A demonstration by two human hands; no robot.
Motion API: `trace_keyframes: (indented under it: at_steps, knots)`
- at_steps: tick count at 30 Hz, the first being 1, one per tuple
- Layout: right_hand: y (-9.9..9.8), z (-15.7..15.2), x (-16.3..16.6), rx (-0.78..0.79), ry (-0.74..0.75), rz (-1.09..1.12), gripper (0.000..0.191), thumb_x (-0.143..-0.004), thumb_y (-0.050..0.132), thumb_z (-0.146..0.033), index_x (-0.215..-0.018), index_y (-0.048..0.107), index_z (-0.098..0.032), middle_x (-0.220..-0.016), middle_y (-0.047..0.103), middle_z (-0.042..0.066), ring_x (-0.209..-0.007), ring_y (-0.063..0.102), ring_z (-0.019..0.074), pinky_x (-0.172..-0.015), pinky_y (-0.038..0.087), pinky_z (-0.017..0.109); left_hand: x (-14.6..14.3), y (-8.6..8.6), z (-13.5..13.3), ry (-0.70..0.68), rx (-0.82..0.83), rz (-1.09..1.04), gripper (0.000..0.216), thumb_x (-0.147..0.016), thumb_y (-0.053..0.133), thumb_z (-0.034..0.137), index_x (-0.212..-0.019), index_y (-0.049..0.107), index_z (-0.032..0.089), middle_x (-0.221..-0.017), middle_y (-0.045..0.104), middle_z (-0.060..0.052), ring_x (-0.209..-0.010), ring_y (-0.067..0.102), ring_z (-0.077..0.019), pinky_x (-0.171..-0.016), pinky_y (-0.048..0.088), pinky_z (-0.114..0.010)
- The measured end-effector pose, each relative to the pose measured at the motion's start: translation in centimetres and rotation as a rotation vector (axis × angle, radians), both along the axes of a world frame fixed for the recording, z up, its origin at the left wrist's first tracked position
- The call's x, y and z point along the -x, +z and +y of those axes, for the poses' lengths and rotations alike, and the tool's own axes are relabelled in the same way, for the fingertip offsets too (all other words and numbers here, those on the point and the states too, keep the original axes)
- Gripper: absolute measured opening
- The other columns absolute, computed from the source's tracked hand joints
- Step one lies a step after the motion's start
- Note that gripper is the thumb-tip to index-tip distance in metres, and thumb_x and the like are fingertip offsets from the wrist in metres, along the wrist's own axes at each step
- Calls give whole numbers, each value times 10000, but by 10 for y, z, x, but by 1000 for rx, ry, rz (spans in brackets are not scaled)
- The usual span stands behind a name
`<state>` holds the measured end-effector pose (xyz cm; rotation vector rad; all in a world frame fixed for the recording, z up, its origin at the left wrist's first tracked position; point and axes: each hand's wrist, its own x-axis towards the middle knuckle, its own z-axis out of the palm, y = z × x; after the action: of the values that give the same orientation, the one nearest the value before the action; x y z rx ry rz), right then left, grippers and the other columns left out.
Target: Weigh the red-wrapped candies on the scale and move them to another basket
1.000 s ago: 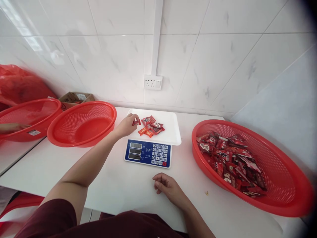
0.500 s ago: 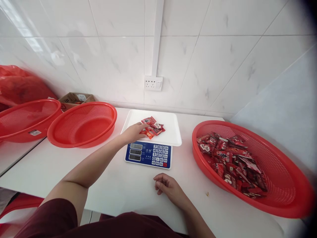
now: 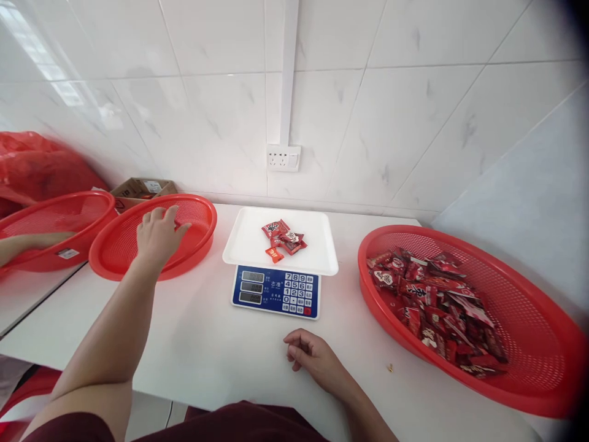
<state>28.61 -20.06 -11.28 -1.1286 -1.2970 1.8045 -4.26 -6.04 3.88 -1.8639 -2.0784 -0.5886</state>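
Note:
My left hand (image 3: 159, 232) hovers palm down over the near rim of an empty red mesh basket (image 3: 193, 212), fingers spread; its palm is hidden. My right hand (image 3: 313, 359) rests on the white table, fingers loosely curled with nothing in them, just in front of a blue-faced digital scale (image 3: 276, 290). On the scale's white tray (image 3: 243, 242) lie a few red-wrapped candies (image 3: 283, 236). At the right, a large red mesh basket (image 3: 543, 344) holds a pile of the same red candy packets (image 3: 432, 301).
Another red basket (image 3: 87, 205) sits at the far left on a neighbouring table, with another person's forearm (image 3: 23, 244) reaching into it. Behind are a cardboard box (image 3: 140, 187), a red plastic bag (image 3: 37, 166) and a wall socket (image 3: 283, 158). A crumb (image 3: 390, 368) lies on the table.
My left hand left the candies on the scale tray and swung left over the empty red basket. Fewer candies lie on the tray. My right hand stayed put.

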Motion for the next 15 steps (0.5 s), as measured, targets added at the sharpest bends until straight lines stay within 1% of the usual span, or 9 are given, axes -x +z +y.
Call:
trace_keyframes:
  at_steps: [1, 2, 3, 5, 7, 9, 11, 13, 15]
  knots:
    - [0, 0, 0, 2, 0, -4, 204, -744, 605, -334, -868, 588, -173, -683, 558, -4, -646, 546, 146, -601, 479, 297, -3, -4, -1, -39, 7, 4, 492, -838, 447, 407, -1230, 466, 111, -1237, 476, -200, -1168, 382, -447, -867, 366, -587]
    - [1, 0, 0, 6, 1, -7, 200, -742, 607, -337, -862, 590, -178, -681, 558, -4, -644, 547, 148, -601, 481, 300, -10, -10, -3, -96, 24, 5, 473, -838, 451, 391, -1230, 470, 127, -1264, 468, -177, -1192, 373, -412, -912, 355, -560]
    - [1, 0, 0, 8, -2, -9, 196, -740, 608, -342, -857, 592, -185, -679, 559, -5, -636, 548, 149, -601, 481, 303, -20, -17, -3, -181, 54, 3, 442, -842, 450, 359, -1230, 472, 148, -1273, 477, -145, -1199, 389, -359, -949, 358, -510]
    - [1, 0, 1, 5, -11, -1, 191, -737, 614, -358, -847, 594, -203, -675, 559, -3, -627, 550, 154, -597, 482, 312, -51, -30, -4, -359, 124, -5, 406, -829, 465, 300, -1224, 474, 204, -1245, 525, -70, -1164, 450, -247, -965, 394, -385]
    - [1, 0, 1, -7, -28, 14, 194, -734, 620, -381, -840, 597, -220, -671, 557, 1, -633, 554, 164, -591, 480, 318, -84, -40, -2, -618, 191, -26, 414, -809, 472, 252, -1220, 472, 198, -1251, 521, -67, -1162, 443, -232, -989, 370, -382]
    - [0, 0, 0, -15, -42, 27, 213, -732, 624, -404, -839, 596, -221, -668, 559, 6, -640, 557, 170, -590, 480, 322, -113, -45, 3, -778, 265, -47, 424, -782, 483, 218, -1206, 477, 217, -1243, 524, -55, -1155, 438, -233, -979, 375, -379]
    - [-2, 0, 0, -17, -50, 32, 246, -730, 626, -421, -843, 592, -206, -664, 563, 7, -643, 558, 168, -596, 482, 324, -134, -45, 10, -830, 333, -51, 401, -748, 499, 193, -1147, 509, 233, -1203, 546, -45, -1119, 453, -242, -945, 394, -382]
    - [-4, -1, -1, -21, -60, 37, 273, -727, 628, -432, -847, 587, -190, -660, 565, 3, -643, 557, 162, -600, 483, 319, -145, -43, 18, -820, 388, -37, 344, -719, 511, 180, -1058, 542, 226, -1135, 577, -48, -1072, 475, -251, -907, 409, -383]
    - [-5, -1, -1, -24, -66, 39, 284, -725, 629, -435, -848, 584, -183, -659, 565, -2, -644, 557, 156, -599, 482, 310, -149, -42, 24, -795, 421, -21, 288, -707, 512, 181, -990, 553, 212, -1067, 596, -60, -1044, 487, -258, -870, 421, -374]
